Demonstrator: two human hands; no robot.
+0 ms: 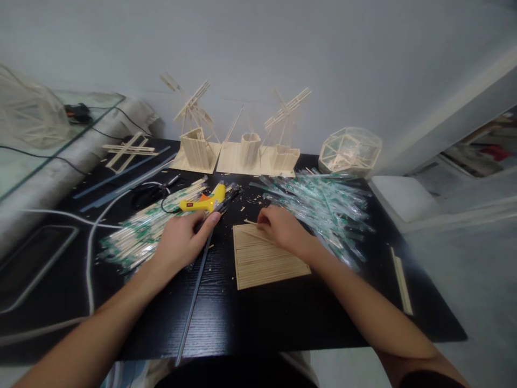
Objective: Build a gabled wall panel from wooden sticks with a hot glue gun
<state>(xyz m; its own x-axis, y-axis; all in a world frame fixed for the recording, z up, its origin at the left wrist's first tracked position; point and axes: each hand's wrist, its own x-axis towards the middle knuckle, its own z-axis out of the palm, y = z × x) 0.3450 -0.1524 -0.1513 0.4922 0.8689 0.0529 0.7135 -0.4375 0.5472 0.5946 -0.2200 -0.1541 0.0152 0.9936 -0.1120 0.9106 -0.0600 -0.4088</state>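
A flat panel of glued wooden sticks (264, 264) lies on the black table (250, 318). My right hand (283, 229) rests on the panel's far edge, fingers curled on a thin loose stick (250, 221). My left hand (183, 240) lies to the left of the panel, fingers closed around something dark beside the yellow glue gun (204, 202); what it grips I cannot make out. A long grey rod (194, 299) runs under that hand toward the table's near edge.
Wrapped stick bundles (141, 229) lie at left, empty clear wrappers (323, 202) at right. Stick windmill models (242, 145) stand at the back, with a stick-framed polyhedron (349, 151). Black scissors (151, 193), white cables (86, 253) and loose sticks (402, 280) also sit about.
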